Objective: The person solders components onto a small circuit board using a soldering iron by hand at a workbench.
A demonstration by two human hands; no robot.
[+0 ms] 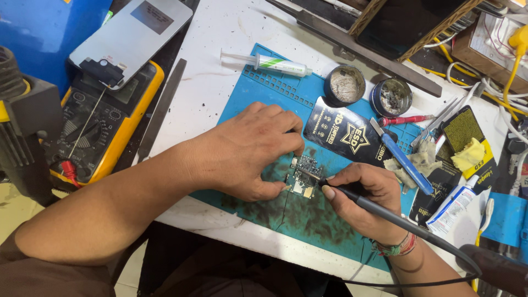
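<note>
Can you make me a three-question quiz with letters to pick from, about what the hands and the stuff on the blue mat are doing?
1. Where does the small circuit board lie?
A. on the blue mat
B. on the yellow meter
C. inside a round tin

2. How many round tins stand at the mat's far edge?
A. one
B. two
C. four

3. What is the right hand doing?
A. resting flat and empty
B. holding a syringe
C. holding a dark pen-like tool with its tip at the board

Answers:
1. A, the board sits on the mat between both hands, with the left hand steadying it.
2. B, two open tins stand side by side.
3. C, the fingers are closed round the corded tool, tip on the board.
</note>
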